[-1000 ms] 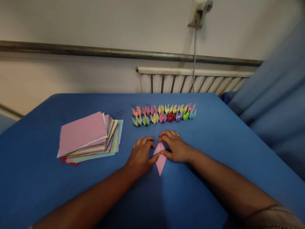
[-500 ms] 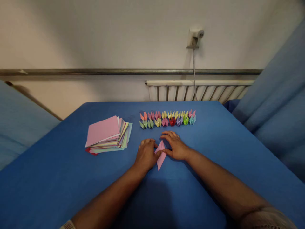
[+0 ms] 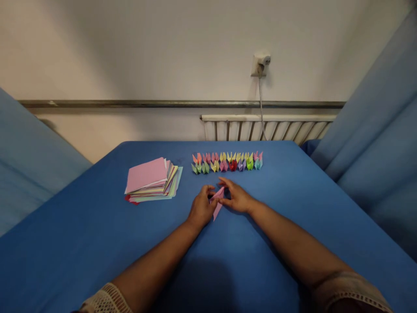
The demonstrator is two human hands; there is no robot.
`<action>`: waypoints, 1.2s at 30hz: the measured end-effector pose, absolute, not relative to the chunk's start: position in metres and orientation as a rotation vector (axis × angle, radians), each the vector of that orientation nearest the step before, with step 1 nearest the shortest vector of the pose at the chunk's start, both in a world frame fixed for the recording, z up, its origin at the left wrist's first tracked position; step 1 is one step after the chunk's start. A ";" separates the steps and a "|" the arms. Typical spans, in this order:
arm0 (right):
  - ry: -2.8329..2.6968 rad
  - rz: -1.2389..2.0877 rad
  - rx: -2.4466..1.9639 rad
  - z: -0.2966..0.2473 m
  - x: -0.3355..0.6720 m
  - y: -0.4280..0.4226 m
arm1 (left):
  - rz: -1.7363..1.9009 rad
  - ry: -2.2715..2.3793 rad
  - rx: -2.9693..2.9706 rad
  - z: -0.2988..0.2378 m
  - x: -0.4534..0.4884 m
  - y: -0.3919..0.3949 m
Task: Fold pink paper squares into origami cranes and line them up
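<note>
A folded pink paper piece (image 3: 217, 203), long and pointed, lies on the blue table (image 3: 97, 243) between my hands. My left hand (image 3: 201, 208) curls over its left side and pinches it. My right hand (image 3: 236, 198) presses and pinches its upper right edge. Both hands are closed on the paper. Behind them stand two rows of small folded paper figures (image 3: 228, 161) in several colours.
A stack of coloured paper sheets (image 3: 151, 179), pink on top, lies to the left of my hands. Blue curtains (image 3: 374, 126) hang on both sides. A radiator (image 3: 267, 127), a rail and a wall socket with a cable (image 3: 259, 65) are behind the table.
The view has pulled back and tilted up, showing more wall. My hands have drawn together on the pink paper, which now looks narrower and partly lifted.
</note>
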State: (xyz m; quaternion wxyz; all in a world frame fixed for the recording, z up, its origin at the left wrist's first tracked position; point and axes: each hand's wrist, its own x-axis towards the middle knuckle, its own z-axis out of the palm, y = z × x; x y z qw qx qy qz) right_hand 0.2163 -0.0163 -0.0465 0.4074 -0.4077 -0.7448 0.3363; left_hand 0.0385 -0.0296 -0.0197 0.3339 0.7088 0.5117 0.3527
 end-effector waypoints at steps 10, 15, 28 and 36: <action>-0.945 1.329 -1.074 -0.027 0.166 -0.023 | 1.080 1.026 1.112 0.006 0.035 0.002; -0.909 1.282 -1.138 -0.027 0.153 -0.024 | 1.067 0.996 1.055 0.002 0.027 0.011; -0.899 1.212 -1.180 -0.024 0.180 -0.018 | 1.100 0.923 0.956 -0.003 0.028 0.010; -0.646 1.283 -1.002 -0.025 0.167 -0.018 | 0.988 0.924 0.962 -0.009 0.032 0.008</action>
